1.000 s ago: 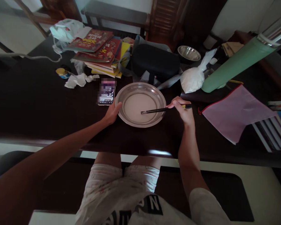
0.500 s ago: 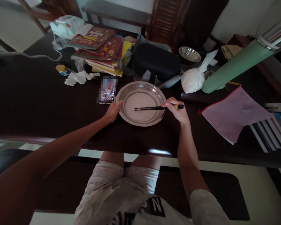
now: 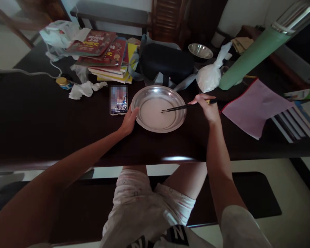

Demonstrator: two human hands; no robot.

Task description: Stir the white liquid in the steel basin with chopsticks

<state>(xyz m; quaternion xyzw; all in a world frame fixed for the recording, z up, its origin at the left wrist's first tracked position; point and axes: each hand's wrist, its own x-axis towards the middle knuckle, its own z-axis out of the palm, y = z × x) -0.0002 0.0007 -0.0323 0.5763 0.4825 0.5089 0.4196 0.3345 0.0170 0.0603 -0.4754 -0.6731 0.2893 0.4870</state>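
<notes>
A round metal basin (image 3: 179,122) stands on the dark table, with a whitish, cloudy layer (image 3: 155,115) over its bottom. My left hand (image 3: 129,120) grips its left rim, thumb on top and fingers hidden beneath. In my right hand (image 3: 206,105), to the right of the basin, are black chopsticks (image 3: 181,108). They slant left over the rim, and their whitened tips touch or hover just above the whitish layer; I cannot tell which. Left of the basin lies a phone (image 3: 119,100) with a lit screen.
Behind the basin sit a black case (image 3: 166,63) and a stack of books (image 3: 100,44). A tied bag of white powder (image 3: 209,77), a green flask (image 3: 253,55) and a pink pouch (image 3: 255,106) are at the right. Crumpled tissues (image 3: 84,90) and a small jar (image 3: 64,82) lie left.
My right hand has moved right and up, drawing the chopsticks' tips from the middle towards the right of the basin. The view has shifted; my left hand keeps its grip on the rim.
</notes>
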